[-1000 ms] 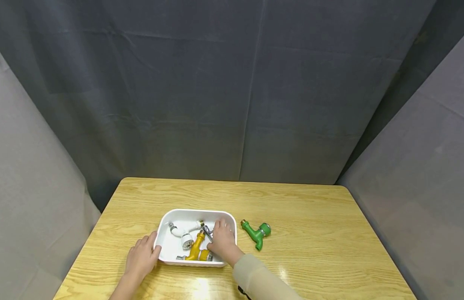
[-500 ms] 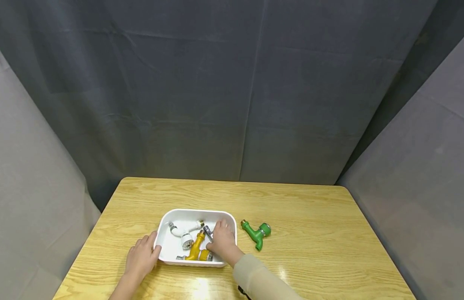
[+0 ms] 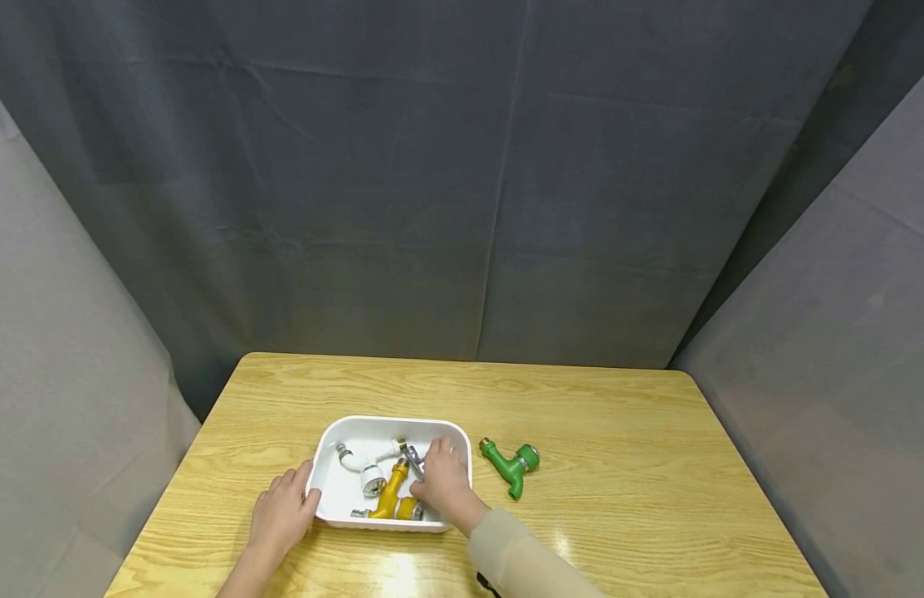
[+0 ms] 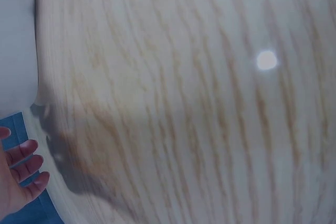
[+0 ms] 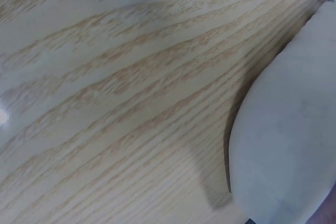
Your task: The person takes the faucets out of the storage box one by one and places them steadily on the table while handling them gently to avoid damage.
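A white tray (image 3: 342, 515) stands on the wooden table. It holds a white tap (image 3: 369, 473), a yellow tap (image 3: 390, 494) and a silver tap (image 3: 413, 463), partly covered by my right hand (image 3: 447, 482). That hand reaches into the tray's right side and grips the silver tap; the fingertips are largely hidden. My left hand (image 3: 280, 508) rests at the tray's left edge with its thumb near the rim. In the left wrist view, the fingers of the left hand (image 4: 21, 177) look relaxed. A green tap (image 3: 512, 467) lies on the table just right of the tray.
The wooden table (image 3: 641, 482) extends beyond the tray on every side. A dark grey cloth (image 3: 402, 208) hangs behind it. Paler cloths rise at left (image 3: 66, 349) and right (image 3: 828, 332). The white tray (image 5: 283, 114) fills the right wrist view's right side.
The silver tap's visible end has shifted slightly, and my right hand has barely moved. The left hand, tray and other taps look the same.
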